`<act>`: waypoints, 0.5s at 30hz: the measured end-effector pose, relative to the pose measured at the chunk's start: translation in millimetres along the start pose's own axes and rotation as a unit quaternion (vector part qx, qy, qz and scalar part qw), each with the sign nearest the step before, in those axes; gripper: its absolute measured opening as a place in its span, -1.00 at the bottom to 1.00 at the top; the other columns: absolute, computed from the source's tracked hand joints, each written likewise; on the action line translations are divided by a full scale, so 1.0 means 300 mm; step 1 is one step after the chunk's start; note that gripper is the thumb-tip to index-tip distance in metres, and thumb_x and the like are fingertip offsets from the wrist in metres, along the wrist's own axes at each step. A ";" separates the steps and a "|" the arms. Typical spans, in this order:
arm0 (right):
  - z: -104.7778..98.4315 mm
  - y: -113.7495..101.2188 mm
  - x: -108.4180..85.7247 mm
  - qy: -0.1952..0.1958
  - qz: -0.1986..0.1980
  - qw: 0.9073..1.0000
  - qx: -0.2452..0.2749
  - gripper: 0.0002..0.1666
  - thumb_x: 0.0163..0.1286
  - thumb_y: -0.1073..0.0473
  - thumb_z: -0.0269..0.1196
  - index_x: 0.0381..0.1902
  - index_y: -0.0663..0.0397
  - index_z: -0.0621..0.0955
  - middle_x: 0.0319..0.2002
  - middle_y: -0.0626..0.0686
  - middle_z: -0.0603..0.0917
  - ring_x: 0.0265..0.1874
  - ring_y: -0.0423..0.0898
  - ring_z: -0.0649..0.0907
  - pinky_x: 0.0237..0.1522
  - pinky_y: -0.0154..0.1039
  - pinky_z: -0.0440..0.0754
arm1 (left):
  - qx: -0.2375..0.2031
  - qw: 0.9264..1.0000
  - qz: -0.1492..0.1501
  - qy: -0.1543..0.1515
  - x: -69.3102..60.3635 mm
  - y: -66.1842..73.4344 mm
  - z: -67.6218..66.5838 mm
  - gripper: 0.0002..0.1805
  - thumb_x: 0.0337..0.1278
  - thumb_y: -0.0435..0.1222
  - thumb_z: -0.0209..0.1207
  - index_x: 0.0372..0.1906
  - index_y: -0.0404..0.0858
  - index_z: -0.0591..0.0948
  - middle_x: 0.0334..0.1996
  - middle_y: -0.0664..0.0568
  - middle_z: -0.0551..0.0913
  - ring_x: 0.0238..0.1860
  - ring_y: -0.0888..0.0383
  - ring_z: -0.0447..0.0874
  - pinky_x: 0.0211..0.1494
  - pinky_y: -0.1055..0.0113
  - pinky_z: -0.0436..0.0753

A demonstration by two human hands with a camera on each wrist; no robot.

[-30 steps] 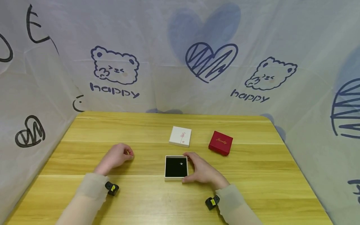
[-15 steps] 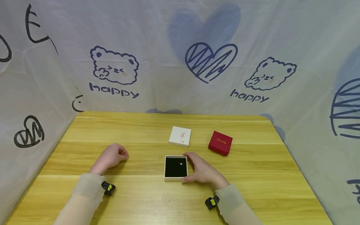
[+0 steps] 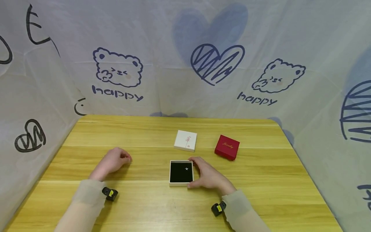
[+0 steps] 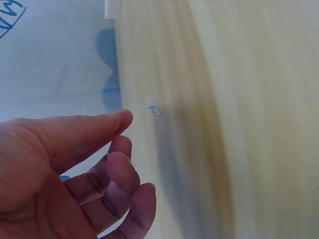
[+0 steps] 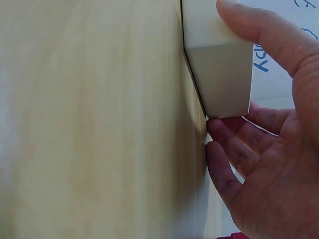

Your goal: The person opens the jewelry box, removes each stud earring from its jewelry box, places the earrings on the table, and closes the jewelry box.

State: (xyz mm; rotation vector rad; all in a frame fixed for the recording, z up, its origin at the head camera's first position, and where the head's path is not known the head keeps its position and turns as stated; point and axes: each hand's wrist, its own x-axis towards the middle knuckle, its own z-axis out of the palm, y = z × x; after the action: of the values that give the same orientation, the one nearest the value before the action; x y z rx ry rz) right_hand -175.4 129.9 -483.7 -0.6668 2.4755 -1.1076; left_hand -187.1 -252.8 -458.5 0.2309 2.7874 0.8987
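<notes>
A small white box base (image 3: 181, 185) with a black insert stands on the table, and a tiny star-shaped piece (image 3: 186, 169) sits on the insert. My right hand (image 3: 209, 175) grips this box at its right side, thumb at the near corner and fingers at the far one. In the right wrist view the thumb lies along the box's pale wall (image 5: 219, 74). Farther left, my left hand (image 3: 112, 162) is low over the table with loosely bent fingers. Just past its fingertips, a tiny star-shaped piece (image 4: 152, 107) shows in the left wrist view, seemingly apart from them.
Behind the box base lies a white lid (image 3: 185, 140) with a pink print. To its right is a red jewelry box (image 3: 227, 147) with gold lettering. A printed cloth (image 3: 162, 64) hangs behind the wooden table (image 3: 150, 206).
My left hand has shifted a little to the left, and a small glint now shows below its fingertips. The right hand and the box have stayed in place.
</notes>
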 end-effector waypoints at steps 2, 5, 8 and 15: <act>0.000 0.000 0.000 0.000 0.000 1.000 0.001 0.12 -0.07 -0.01 0.60 0.40 0.06 0.30 0.25 0.00 0.41 0.21 -0.03 0.41 0.33 0.01 0.28 | 0.005 1.000 0.006 0.008 -0.004 0.011 -0.006 -0.82 0.32 -0.36 0.15 -0.19 -0.38 0.71 -0.17 -0.20 0.67 -0.18 -0.07 0.59 -0.11 -0.03 0.55; 0.000 0.000 0.000 0.001 -0.001 1.000 0.000 0.12 -0.07 -0.01 0.60 0.40 0.07 0.30 0.25 0.01 0.41 0.22 -0.03 0.41 0.33 0.01 0.28 | 0.005 1.000 0.011 0.017 -0.006 0.039 -0.011 -0.79 0.35 -0.33 0.13 -0.14 -0.40 0.68 -0.27 -0.14 0.64 -0.31 -0.02 0.53 -0.23 0.07 0.52; 0.001 0.001 0.001 0.001 0.000 1.000 -0.001 0.13 -0.08 -0.02 0.61 0.40 0.06 0.30 0.26 0.01 0.41 0.23 -0.03 0.41 0.33 0.00 0.27 | -0.004 1.000 0.013 0.019 -0.007 0.080 -0.009 -0.77 0.35 -0.30 0.15 -0.09 -0.40 0.64 -0.39 -0.05 0.56 -0.46 0.07 0.41 -0.38 0.19 0.43; 0.002 0.000 -0.001 0.001 0.001 1.000 0.005 0.12 -0.06 0.00 0.60 0.40 0.06 0.30 0.27 0.01 0.40 0.23 -0.02 0.40 0.34 0.01 0.26 | -0.011 0.999 0.047 -0.003 0.009 0.190 0.028 -0.61 0.29 -0.25 0.23 0.09 -0.43 0.55 -0.31 -0.10 0.55 -0.39 0.06 0.47 -0.34 0.17 0.49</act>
State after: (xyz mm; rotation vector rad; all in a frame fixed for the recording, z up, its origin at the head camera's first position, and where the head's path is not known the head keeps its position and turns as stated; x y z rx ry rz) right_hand -174.9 129.7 -483.9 -0.6596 2.4700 -1.1200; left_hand -182.6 -201.9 -432.0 0.3621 2.7795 0.9486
